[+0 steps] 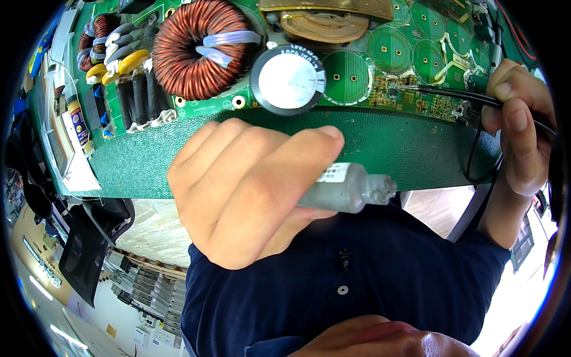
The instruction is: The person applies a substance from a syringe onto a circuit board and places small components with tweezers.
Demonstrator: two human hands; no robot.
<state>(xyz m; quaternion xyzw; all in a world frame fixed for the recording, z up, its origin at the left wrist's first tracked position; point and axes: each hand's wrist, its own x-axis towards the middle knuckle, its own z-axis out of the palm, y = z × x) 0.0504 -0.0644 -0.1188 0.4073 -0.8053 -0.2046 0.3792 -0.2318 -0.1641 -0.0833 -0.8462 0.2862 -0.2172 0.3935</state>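
Observation:
My left hand (256,178) is closed around a small grey tube (342,190) with a white label, in front of the board's near edge. The tube's narrow end points right and looks crusted with lumpy grey stuff. At the right, my right hand (523,119) pinches a pair of black tweezers (455,92). Their fine tips reach left to a patch of tiny components, by a small dark chip (392,90), on the green circuit board (410,106). Whether the tips touch or grip a part is too small to tell.
A large copper-wound coil (178,56) and a round silver-topped capacitor (289,80) rise from the board. A dark cable (470,157) hangs near my right hand. A glue-like tube (78,122) lies left on the green mat (140,160). A black chair (89,250) stands beyond.

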